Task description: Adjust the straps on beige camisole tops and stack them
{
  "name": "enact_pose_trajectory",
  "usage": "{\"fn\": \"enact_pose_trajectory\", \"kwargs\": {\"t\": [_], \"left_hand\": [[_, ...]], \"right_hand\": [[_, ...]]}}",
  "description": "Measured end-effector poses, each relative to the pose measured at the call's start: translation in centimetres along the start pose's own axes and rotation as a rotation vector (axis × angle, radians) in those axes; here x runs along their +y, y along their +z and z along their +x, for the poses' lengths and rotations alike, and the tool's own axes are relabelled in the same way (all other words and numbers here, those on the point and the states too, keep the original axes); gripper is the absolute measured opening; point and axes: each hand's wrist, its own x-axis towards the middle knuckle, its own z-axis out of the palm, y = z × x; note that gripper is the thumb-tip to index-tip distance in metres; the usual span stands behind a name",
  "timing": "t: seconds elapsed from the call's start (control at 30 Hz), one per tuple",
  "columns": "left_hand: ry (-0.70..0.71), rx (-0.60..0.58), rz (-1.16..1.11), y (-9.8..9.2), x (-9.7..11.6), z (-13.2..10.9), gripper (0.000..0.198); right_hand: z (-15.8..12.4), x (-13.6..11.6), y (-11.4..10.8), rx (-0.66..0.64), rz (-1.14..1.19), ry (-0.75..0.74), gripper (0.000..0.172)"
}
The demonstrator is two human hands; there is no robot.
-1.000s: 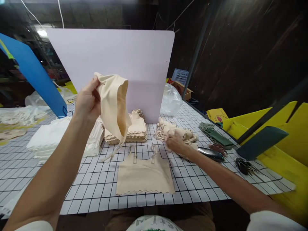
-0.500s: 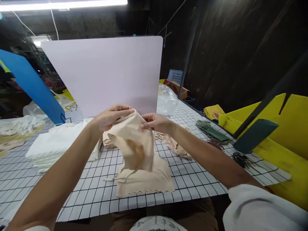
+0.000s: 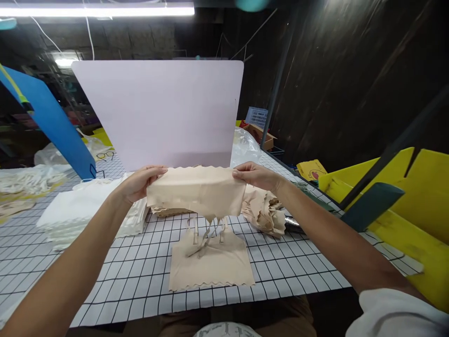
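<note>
A beige camisole is stretched out upside down between my hands, its wavy hem uppermost and its thin straps dangling. My left hand pinches one corner of that hem, and my right hand pinches the opposite corner. Below it, a second beige camisole lies flat near the table's front edge, wavy hem towards me and straps pointing away. The hanging straps reach down in front of the lying one; whether they touch it I cannot tell.
Folded white garments are stacked on the left of the grid-patterned table. A crumpled beige heap sits right of centre. Behind stands a large white panel. Left is a blue panel; yellow bins line the right.
The camisole was bunched and swinging between my hands; it is now spread wide by its hem, straps down. My hands have moved apart, the right one further right.
</note>
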Motion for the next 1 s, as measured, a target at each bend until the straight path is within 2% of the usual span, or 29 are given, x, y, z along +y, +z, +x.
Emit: {"fn": "enact_pose_trajectory", "kwargs": {"t": [0.07,0.1,0.2,0.27,0.3,0.37,0.5,0.67,0.87,1.0], "left_hand": [[-0.024,-0.009,0.071,0.4,-0.5,0.2,0.029],[-0.024,-0.052,0.113,0.9,-0.8,0.4,0.034],[0.061,-0.315,0.168,3.8,-1.7,1.2,0.046],[0.132,-0.454,0.104,5.9,-2.5,1.8,0.049],[0.150,-0.469,0.062,6.8,-2.9,2.0,0.045],[0.154,-0.414,-0.042,7.6,-3.3,2.4,0.037],[0.096,-0.293,-0.200,6.9,-2.9,2.1,0.033],[0.063,-0.220,-0.218,4.8,-1.5,1.6,0.037],[0.072,-0.196,-0.025,2.5,-0.8,1.2,0.039],[0.069,-0.208,0.049,2.5,-0.3,0.8,0.036]], "right_hand": [[0.2,-0.4,0.6,0.023,-0.014,-0.023,0.043],[0.5,-0.7,1.2,0.032,-0.032,-0.045,0.043],[1.7,-1.8,3.5,0.006,-0.107,-0.134,0.043],[2.6,-2.5,4.9,-0.029,-0.139,-0.170,0.042],[3.0,-2.7,5.3,-0.027,-0.140,-0.173,0.041],[3.3,-3.0,5.4,0.015,-0.110,-0.151,0.040],[2.4,-2.5,3.4,0.074,-0.012,-0.044,0.039],[0.2,-1.3,0.9,-0.065,-0.043,0.115,0.039],[-1.0,-0.8,-1.4,-0.007,-0.042,0.058,0.035],[-0.7,-1.5,-1.1,-0.008,-0.060,0.028,0.037]]}}
